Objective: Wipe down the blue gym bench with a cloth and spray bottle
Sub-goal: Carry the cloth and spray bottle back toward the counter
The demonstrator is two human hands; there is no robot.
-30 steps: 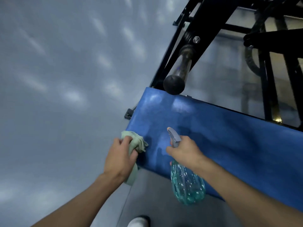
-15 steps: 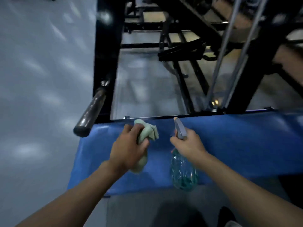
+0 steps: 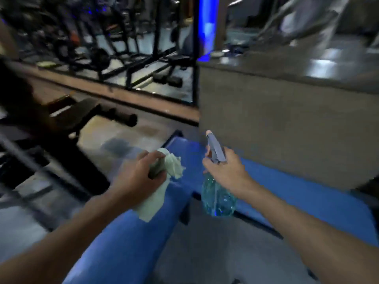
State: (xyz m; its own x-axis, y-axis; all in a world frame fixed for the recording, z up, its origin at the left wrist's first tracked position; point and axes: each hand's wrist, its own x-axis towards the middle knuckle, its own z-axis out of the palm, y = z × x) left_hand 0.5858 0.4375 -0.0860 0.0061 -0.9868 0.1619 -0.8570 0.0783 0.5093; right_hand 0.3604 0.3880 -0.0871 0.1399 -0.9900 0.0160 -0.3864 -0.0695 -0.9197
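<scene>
Grips bunched cloth [image 3: 173, 168] in left hand [image 3: 139, 178], over near pad of blue bench [image 3: 123, 242] — cannot confirm contact. Clasps spray bottle [image 3: 218, 198] by its neck in right hand [image 3: 227, 171], nozzle pointing forward past the padding. Advise tipping nozzle down onto pad before squeezing, misting lightly, then wiping with cloth spread flat, in overlapping strokes.

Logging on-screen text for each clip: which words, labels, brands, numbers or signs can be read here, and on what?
No text can be read in this frame.
spray bottle: clear teal body, no label shows.
cloth: plain, no print.
blue bench: no mark visible.
gym machines behind: too blurred to tell whether they carry any lettering.
</scene>
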